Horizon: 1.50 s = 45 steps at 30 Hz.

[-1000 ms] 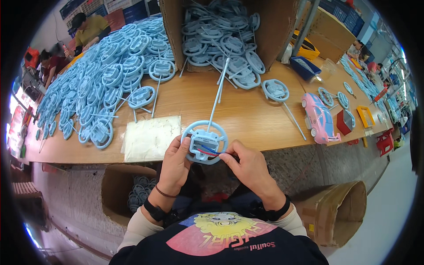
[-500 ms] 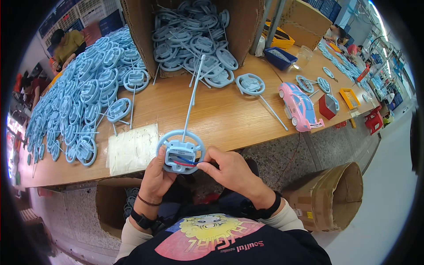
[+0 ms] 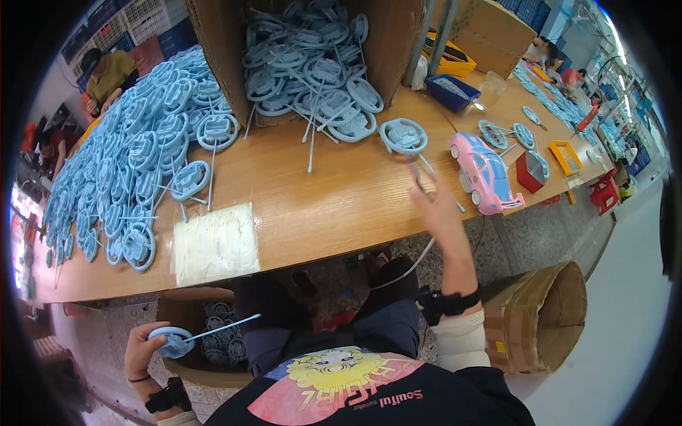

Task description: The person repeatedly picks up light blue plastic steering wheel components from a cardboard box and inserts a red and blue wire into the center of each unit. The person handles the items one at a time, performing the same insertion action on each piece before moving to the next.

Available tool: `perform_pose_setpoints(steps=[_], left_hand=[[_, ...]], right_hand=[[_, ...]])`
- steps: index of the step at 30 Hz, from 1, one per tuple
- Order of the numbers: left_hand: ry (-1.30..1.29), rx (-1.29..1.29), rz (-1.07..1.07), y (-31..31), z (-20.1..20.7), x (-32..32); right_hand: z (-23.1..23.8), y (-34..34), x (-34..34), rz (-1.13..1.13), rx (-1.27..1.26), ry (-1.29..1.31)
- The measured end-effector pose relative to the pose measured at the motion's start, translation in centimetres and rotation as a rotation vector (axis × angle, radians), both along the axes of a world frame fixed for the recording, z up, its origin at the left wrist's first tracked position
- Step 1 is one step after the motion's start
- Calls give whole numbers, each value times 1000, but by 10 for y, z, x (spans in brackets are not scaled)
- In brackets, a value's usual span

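At the lower left, my left hand [image 3: 142, 349] grips the rim of a light-blue toy steering wheel [image 3: 173, 343]. Its long thin rod points right, and the wheel is over an open cardboard box [image 3: 177, 304] of similar wheels below the table. My right hand [image 3: 442, 206], slightly blurred, is above the table's front edge with closed fingers round a pair of red and blue wires [image 3: 413, 169]. A pale cable [image 3: 408, 273] trails below that hand. Close beyond the wires lies another blue wheel [image 3: 403, 135]; a pink toy car [image 3: 483, 174] stands to the right.
A big heap of blue wheels [image 3: 135, 153] covers the table's left side. More fill a tall carton [image 3: 391, 50] at the back. A whitish taped sheet [image 3: 215, 243] lies near the front edge. A brown carton [image 3: 508, 326] stands on the floor at right. Other people work farther off.
My left hand has carried the wheel from above the table edge down left over the floor box. My right hand has drawn the wires away from the wheel, moving up and right.
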<state>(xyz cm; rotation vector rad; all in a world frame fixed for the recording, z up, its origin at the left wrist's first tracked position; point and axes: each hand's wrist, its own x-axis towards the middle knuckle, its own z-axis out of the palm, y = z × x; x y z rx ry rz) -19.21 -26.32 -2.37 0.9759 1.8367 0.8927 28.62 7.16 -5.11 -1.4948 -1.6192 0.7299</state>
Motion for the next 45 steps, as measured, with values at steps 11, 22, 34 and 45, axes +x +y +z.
perform_pose_setpoints(steps=[11, 22, 34, 45], left_hand=[[-165, 223, -281, 131, 9, 113], [727, 881, -568, 271, -39, 202], [-158, 555, -244, 233, -31, 162], [-696, 418, -41, 210, -16, 180]], right_hand=[[-17, 18, 14, -21, -96, -179], [37, -74, -33, 301, -199, 226], [38, -87, -56, 541, 269, 256], [40, -87, -74, 585, 342, -179]])
